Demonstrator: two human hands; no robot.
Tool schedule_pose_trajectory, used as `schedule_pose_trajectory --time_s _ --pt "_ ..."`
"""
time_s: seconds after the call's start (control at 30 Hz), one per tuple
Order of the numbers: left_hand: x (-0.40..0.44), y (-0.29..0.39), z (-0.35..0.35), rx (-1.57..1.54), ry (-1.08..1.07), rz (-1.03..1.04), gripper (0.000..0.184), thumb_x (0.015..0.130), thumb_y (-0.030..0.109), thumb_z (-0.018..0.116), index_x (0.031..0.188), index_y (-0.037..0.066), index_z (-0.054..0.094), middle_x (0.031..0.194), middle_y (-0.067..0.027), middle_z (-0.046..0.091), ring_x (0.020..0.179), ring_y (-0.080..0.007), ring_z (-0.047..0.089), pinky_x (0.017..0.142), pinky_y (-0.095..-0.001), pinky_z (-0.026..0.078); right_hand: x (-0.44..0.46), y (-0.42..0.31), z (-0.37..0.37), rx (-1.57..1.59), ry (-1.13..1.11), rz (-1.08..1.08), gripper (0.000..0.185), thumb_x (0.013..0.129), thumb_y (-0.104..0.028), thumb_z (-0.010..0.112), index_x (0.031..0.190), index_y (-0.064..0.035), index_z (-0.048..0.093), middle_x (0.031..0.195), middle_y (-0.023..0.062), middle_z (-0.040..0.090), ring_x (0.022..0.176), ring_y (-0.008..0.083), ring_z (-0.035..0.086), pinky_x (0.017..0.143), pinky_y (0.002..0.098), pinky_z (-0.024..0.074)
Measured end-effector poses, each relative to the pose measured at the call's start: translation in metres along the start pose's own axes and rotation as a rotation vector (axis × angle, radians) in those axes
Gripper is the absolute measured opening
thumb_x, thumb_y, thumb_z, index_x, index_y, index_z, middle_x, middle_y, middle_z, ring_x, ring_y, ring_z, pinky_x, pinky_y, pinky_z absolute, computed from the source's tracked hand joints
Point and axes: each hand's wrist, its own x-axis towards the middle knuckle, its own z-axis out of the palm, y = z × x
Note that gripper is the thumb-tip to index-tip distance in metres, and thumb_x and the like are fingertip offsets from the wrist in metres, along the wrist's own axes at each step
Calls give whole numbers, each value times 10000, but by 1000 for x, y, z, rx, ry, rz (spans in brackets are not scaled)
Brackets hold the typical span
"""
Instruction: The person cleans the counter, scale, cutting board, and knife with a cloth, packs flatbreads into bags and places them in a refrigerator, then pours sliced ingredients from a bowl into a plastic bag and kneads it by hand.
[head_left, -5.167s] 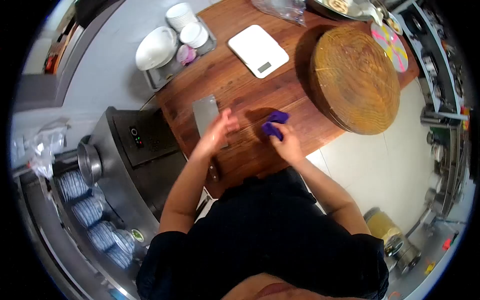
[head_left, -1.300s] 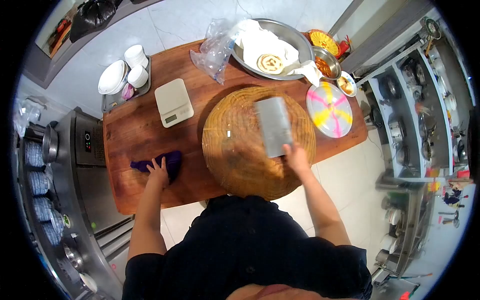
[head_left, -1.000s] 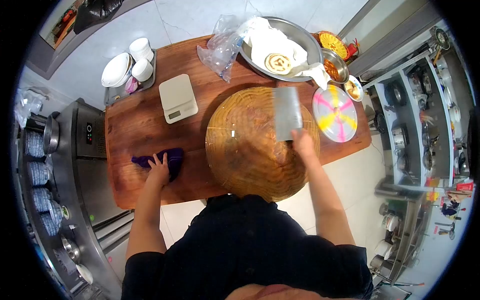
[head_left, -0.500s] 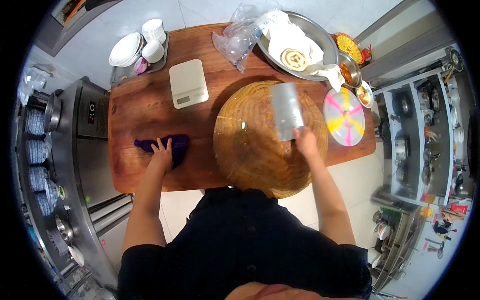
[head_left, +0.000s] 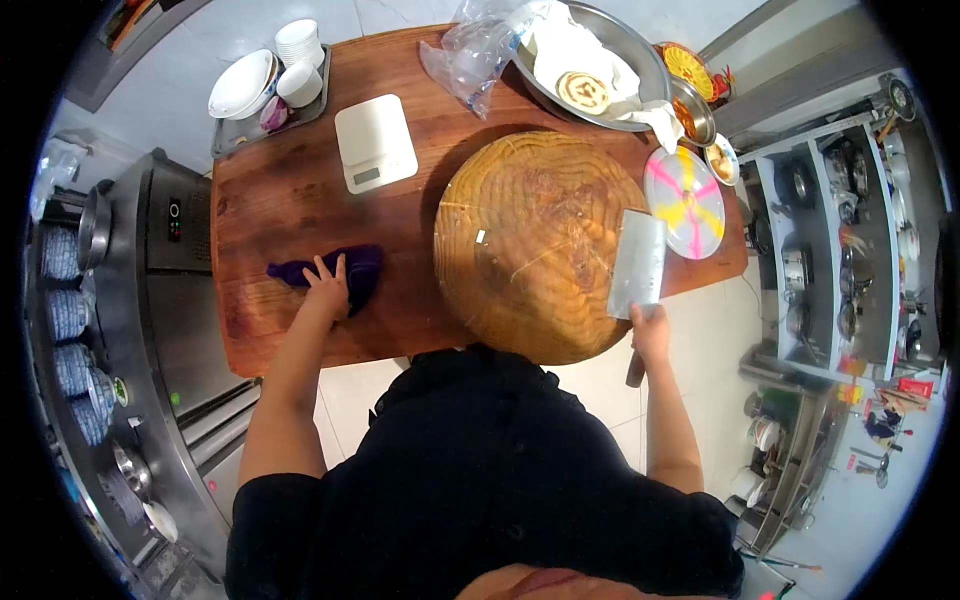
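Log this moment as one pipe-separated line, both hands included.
left hand: spread on purple cloth | right hand: gripping cleaver | blade: overlaps right edge of chopping block in view, contact unclear

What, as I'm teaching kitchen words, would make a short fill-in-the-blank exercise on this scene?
1. The right hand holds a cleaver, its blade pointing ____ the person.
2. The left hand rests on a cloth coloured ____.
3. From the person's side, the scale lies to the ____ of the chopping block.
4. The disc has stripes of pink and ____.

Missing words: away from; purple; left; yellow.
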Motion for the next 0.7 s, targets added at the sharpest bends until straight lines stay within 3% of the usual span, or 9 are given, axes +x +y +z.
schedule_pose_trajectory --time_s 0.1,0.23,0.37,0.43,0.47,0.53,0.6,0.67,0.7 --pt "12 -3 15 -134 24 -41 986 756 137 668 1473 98 -8 1449 -371 12 1284 -610 141 1003 -547 353 -32 -63 15 -113 -88 -64 462 837 -374 636 1018 41 545 871 246 630 806 393 617 705 447 490" --pt "23 -4 28 -216 64 -76 986 757 109 672 1477 134 -1 1455 -360 -4 1287 -606 141 967 -523 409 -45 -158 71 -121 -251 -79 480 838 -384 617 1055 42 566 940 291 613 924 432 588 802 459 476" --pt "35 -3 26 -194 2 -114 996 766 153 690 1478 151 -6 1457 -357 -26 1293 -596 143 968 -507 415 -31 -143 77 -102 -178 -187 465 847 -396 603 1009 39 587 948 290 611 934 445 578 815 473 467" --pt "34 -1 24 -198 -11 -111 998 772 172 693 1479 152 -11 1459 -354 -35 1298 -590 140 971 -504 412 -30 -106 59 -20 -77 -13 440 854 -383 604 1001 32 598 933 279 625 890 428 605 780 459 487" --pt "27 -1 21 -218 9 -101 993 777 176 688 1479 153 -14 1460 -352 -39 1300 -587 138 972 -504 411 -15 -41 71 -77 69 -37 359 875 -324 607 1033 -5 559 633 132 598 506 223 584 477 361 476" --pt "25 0 27 -238 21 -96 978 787 173 672 1480 155 -18 1462 -350 -40 1303 -584 135 975 -504 408 -28 -27 36 136 78 175 332 886 -328 589 962 -10 528 601 97 562 461 164 554 395 310 446" --pt "28 -2 27 -237 10 -104 959 796 159 651 1480 155 -21 1461 -351 -34 1303 -584 135 977 -505 405 -41 -50 32 16 10 288 359 881 -334 591 972 10 542 663 150 600 545 256 608 490 375 499" --pt "12 -1 9 -278 -7 -126 943 803 139 632 1480 153 -24 1460 -354 -32 1302 -586 134 978 -507 403 -49 -79 63 -135 30 -157 398 870 -346 596 991 30 552 770 221 628 717 379 633 638 447 513" --pt "3 1 0 -312 -15 -141 936 805 129 623 1480 151 -25 1459 -356 -31 1301 -588 134 979 -508 402 -50 -99 83 -116 -57 -122 411 862 -354 602 983 38 562 830 247 627 804 413 614 702 461 498"
